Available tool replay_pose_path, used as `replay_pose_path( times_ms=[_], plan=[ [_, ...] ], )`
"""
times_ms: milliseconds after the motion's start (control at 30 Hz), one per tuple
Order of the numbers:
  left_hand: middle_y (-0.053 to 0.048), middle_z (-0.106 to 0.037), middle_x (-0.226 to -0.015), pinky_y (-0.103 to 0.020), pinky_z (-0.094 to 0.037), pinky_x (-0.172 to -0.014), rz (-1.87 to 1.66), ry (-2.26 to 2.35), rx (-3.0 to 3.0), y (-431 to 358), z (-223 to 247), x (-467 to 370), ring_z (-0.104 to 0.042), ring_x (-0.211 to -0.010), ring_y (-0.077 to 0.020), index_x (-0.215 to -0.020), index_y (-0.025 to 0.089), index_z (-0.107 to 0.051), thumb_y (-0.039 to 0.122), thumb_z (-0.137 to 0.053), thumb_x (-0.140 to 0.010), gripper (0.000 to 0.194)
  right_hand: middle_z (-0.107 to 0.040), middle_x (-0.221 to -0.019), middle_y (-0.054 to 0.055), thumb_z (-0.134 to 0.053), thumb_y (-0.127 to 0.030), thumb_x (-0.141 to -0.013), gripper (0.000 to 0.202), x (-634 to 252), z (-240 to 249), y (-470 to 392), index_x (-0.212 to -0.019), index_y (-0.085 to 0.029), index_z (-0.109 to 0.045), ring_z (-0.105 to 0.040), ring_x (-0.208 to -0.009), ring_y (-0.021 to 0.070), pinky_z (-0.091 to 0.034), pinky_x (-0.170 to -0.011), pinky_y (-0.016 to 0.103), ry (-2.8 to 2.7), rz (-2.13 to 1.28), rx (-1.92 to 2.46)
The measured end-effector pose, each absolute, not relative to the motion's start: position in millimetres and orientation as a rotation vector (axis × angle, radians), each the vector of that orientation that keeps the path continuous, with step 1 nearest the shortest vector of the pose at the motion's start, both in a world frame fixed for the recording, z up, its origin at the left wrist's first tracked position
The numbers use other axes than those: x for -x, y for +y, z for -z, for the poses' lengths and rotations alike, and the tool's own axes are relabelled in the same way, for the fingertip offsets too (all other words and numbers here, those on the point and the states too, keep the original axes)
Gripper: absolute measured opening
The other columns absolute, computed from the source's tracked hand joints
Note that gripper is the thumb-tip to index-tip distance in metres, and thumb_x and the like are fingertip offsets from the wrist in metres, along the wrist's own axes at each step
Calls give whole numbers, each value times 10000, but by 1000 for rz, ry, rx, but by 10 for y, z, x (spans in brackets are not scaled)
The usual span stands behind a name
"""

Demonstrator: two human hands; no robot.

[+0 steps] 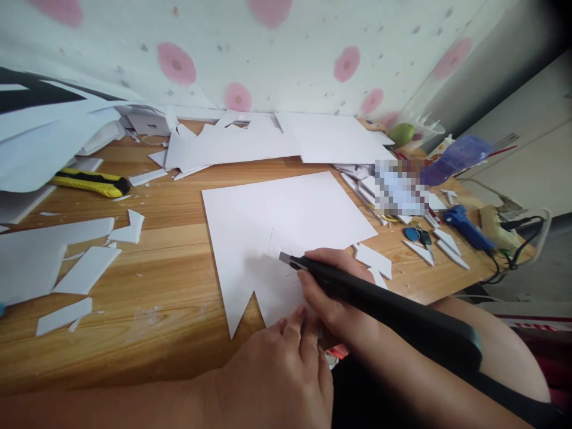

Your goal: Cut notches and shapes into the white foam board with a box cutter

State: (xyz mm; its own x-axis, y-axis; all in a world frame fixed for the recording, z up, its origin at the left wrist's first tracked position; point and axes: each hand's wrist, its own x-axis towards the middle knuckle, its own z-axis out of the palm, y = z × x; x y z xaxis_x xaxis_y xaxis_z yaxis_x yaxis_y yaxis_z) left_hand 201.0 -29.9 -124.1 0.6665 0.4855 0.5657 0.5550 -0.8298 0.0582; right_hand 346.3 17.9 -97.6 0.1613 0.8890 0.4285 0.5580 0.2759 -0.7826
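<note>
A white foam-like board (268, 214) with a V-shaped notch in its near edge lies on the wooden table. My right hand (335, 292) is wrapped round a black cutter (384, 307), whose blade tip is over the middle of the board, by some thin drawn or cut lines. Whether the blade touches the surface cannot be told. My left hand (286, 363) rests on the board's near edge, fingers spread and laid down, with nothing held in it.
White offcuts (89, 268) and a yellow-black cutter (92, 182) lie on the wooden table (165, 262) at left. Larger white sheets (330, 137) are along the wall. At right are a blue glue gun (469, 229), a power strip (491, 223) with cables, and more scraps (373, 259).
</note>
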Motion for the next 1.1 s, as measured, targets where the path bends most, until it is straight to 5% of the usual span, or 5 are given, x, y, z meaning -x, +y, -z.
replay_pose_path(
  times_ms=[633, 833, 1100],
  plan=[
    [-242, -783, -1110, -464, -621, -757, 538, -775, 2902, -332, 1296, -1995, -750, -1025, -389, -1087, 108, -711, 276, -644, -930, 240, -719, -636, -43, -757, -315, -838, 113, -3469, 977, 159, -936, -297, -705, -636, -479, 140, -524, -482, 245, -1574, -374, 1414],
    [-133, -755, -792, -372, -534, -501, 607, -598, 2914, -158, 978, -1879, -722, -699, -319, -915, 154, -689, 184, -571, -922, 121, -682, -631, -27, -727, -294, -883, 62, -3478, 968, 86, -932, -289, -690, -602, -490, 148, -520, -500, 273, -1746, -269, 1366],
    [-129, -770, -818, -349, -553, -560, 513, -619, 2964, -130, 847, -1859, -726, -699, -283, -976, 138, -684, 156, -556, -951, 132, -710, -687, -14, -734, -258, -883, 88, -3576, 987, 24, -954, -296, -699, -628, -528, 161, -540, -537, 293, -1816, -301, 1314]
  ],
)
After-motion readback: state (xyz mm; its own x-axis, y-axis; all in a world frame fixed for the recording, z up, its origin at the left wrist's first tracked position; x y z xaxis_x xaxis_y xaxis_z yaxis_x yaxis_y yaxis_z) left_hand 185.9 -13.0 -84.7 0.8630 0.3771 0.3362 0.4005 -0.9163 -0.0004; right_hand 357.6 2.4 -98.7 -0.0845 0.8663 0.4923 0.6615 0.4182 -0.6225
